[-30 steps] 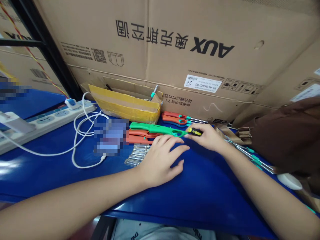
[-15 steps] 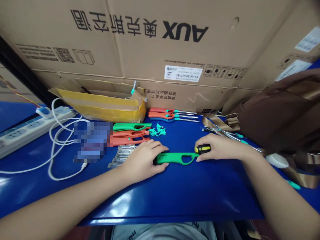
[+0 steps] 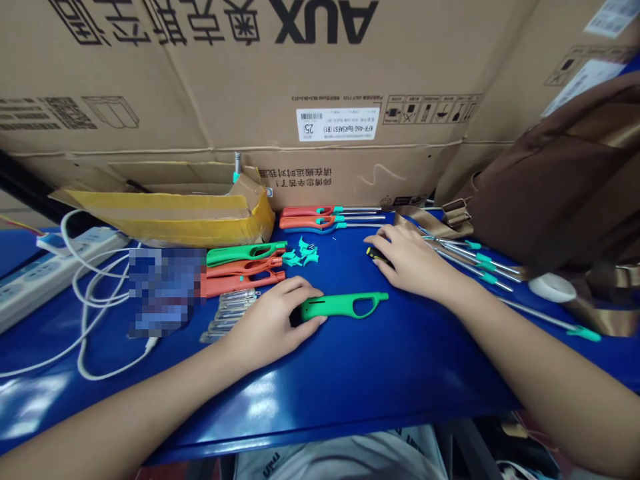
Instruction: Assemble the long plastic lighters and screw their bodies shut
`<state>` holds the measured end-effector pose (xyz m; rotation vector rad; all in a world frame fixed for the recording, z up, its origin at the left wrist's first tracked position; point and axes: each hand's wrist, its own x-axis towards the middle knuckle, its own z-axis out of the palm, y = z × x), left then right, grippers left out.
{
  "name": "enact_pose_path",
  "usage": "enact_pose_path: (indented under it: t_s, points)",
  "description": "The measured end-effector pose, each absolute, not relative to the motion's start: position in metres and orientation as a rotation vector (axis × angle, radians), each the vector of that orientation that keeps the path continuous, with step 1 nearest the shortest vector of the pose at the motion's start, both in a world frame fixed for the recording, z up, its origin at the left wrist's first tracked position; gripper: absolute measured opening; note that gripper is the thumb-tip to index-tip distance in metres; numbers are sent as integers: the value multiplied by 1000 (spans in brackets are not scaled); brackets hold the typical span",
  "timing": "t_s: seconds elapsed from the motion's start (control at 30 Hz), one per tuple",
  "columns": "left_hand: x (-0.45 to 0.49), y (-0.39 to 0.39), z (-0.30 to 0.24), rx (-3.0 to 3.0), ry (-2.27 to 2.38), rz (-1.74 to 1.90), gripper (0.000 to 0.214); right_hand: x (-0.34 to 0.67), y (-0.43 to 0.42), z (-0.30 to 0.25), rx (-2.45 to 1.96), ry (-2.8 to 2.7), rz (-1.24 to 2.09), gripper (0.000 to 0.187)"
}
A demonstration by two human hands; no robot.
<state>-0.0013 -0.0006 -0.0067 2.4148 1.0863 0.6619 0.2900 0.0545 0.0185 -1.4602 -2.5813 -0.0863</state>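
Green handle [image 3: 333, 306] — left hand [image 3: 278, 315] palm-down around one end

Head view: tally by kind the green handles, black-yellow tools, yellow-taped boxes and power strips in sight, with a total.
Green handles: 2
Black-yellow tool: 1
Yellow-taped box: 1
Power strip: 1
Total: 5

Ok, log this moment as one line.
left hand: holding green handle | right hand: touching black-yellow tool, grip unclear | teal pieces: on blue table
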Motion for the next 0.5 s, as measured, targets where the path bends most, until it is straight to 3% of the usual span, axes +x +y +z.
enact_pose_path:
  t_s: [0.17, 0.33, 0.5]
  points:
    - [2, -1, -8, 2400, 1092, 738, 20, 277, 34, 29, -1019, -2729, 465, 25]
    - [2, -1, -6, 2453, 1128, 741, 18, 263, 19, 34, -1068, -2807, 321, 29]
    - [3, 0, -7, 2464, 1130, 729, 18, 262, 19, 35, -1108, -2789, 393, 31]
